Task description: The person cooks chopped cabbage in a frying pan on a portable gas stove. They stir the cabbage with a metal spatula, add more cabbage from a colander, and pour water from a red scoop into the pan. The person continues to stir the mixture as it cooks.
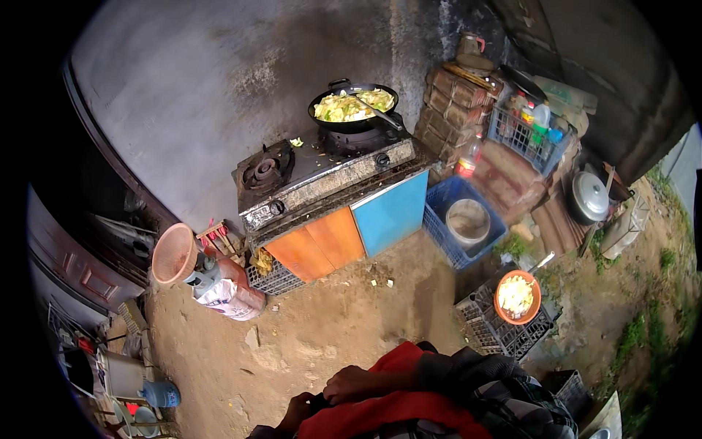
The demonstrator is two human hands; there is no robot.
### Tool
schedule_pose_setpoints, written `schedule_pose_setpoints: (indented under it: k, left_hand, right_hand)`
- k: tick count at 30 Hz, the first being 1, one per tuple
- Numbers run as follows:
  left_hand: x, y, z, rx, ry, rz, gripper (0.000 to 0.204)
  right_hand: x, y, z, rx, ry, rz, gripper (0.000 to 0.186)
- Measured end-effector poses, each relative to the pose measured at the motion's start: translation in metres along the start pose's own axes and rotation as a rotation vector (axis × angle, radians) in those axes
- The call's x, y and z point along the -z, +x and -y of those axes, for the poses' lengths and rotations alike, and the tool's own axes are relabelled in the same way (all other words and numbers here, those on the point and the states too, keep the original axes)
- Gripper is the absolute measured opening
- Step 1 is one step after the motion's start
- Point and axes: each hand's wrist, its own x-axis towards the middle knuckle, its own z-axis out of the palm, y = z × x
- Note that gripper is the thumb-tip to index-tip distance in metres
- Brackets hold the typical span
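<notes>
My right hand [349, 385] is closed in front of my body, above red cloth [395, 414]. Right beside it, lower and to the left, my left hand [297, 410] has its fingers curled. Something small and dark [318, 403] shows between the two hands; its kind cannot be made out. Beyond them, a black wok [337, 124] full of chopped pale green and yellow vegetables [344, 108] sits on the right burner of a two-burner gas stove [322, 179]. A spatula [376, 111] rests in the wok with its handle over the rim.
An orange bowl of chopped food [515, 296] stands on a dark plastic crate [486, 322] at right. By the stove are a blue crate with a bucket [468, 222], stacked bricks [450, 110] and a bottle basket [523, 139]. A gas cylinder [238, 289] and pink colander [175, 253] stand left.
</notes>
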Motion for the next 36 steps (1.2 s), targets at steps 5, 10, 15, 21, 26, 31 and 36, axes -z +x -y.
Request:
schedule_pose_setpoints:
  k: [5,10,15,21,26,31,36]
  left_hand:
    - [0.01,0.051,-0.113,-0.054,-0.16,0.073,0.028]
    - [0.049,0.086,-0.163,0.214,-0.688,-0.091,0.02]
    - [0.064,0.138,-0.227,0.015,-0.836,-0.19,0.014]
    - [0.061,0.202,-0.359,-0.176,-0.847,-0.111,0.01]
    - [0.059,0.235,-0.453,-0.269,-0.84,-0.063,0.014]
    - [0.063,0.272,-0.506,-0.237,-0.98,-0.037,0.025]
    - [0.063,0.315,-0.546,-0.208,-1.095,-0.07,0.031]
  right_hand:
    - [0.105,-0.032,-0.012,-0.06,-0.017,-0.156,0.019]
    - [0.249,-0.065,-0.032,-0.262,-0.07,-0.545,0.022]
    - [0.387,-0.076,-0.081,-0.314,-0.188,-1.019,0.028]
    - [0.499,-0.071,-0.175,-0.483,-0.617,-0.906,0.041]
    - [0.565,-0.055,-0.219,-0.748,-0.585,-0.605,0.053]
    - [0.583,-0.045,-0.254,-0.749,-0.528,-0.432,0.061]
    - [0.598,-0.045,-0.252,-0.854,0.0,-0.345,0.067]
